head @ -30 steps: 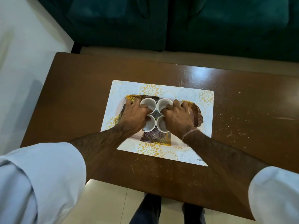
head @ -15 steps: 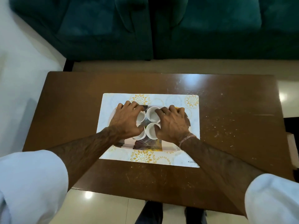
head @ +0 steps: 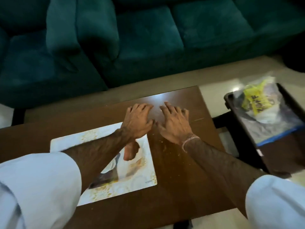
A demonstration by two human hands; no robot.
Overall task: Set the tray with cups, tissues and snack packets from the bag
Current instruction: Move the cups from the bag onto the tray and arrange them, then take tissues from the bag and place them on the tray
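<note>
Both hands are empty, fingers spread and palms down over the brown wooden table (head: 173,179) — the left hand (head: 137,120) and right hand (head: 175,123) sit side by side, thumbs nearly touching, beyond the far right corner of the white floral placemat (head: 148,162). The patterned tray (head: 113,169) lies on that placemat, mostly hidden under the left forearm; its long axis cannot be told, and the cups are not visible. The clear plastic bag with yellow print (head: 259,103) rests on a dark side table (head: 280,156) at right, its length running away from the camera. A teal velvet sofa (head: 132,38) stands behind.
</note>
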